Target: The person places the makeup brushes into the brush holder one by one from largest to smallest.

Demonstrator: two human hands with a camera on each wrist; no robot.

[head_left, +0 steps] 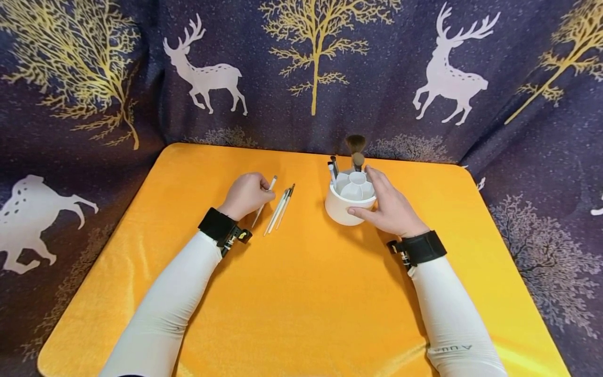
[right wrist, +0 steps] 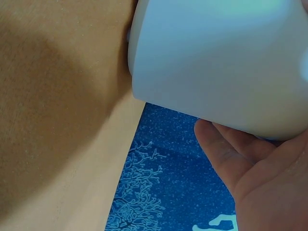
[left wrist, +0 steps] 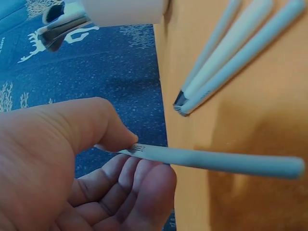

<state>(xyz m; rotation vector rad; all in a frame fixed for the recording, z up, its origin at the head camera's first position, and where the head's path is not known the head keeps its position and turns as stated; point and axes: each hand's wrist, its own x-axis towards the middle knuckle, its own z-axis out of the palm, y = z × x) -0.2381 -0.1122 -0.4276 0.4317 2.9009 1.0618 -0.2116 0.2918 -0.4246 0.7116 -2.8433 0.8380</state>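
My left hand (head_left: 247, 196) pinches a slim white makeup brush (left wrist: 226, 162) between thumb and fingertips. Its handle slants down toward the table in the head view. Just right of that hand, three more makeup brushes (head_left: 278, 213) lie close together, fanned slightly. A round white brush holder (head_left: 341, 208) with several inner compartments stands farther right. Brushes stand in its back and left compartments, among them a large fluffy brush (head_left: 355, 142). My right hand (head_left: 393, 207) grips the holder's right side, thumb across the front and fingers behind. In the right wrist view, the holder's smooth wall (right wrist: 216, 62) hides part of the fingers.
An orange cloth (head_left: 301, 303) covers the table. Behind the table's far edge hangs a dark blue curtain (head_left: 282, 89) printed with white deer and golden trees. Both wrists wear black straps (head_left: 424, 247) with small cameras.
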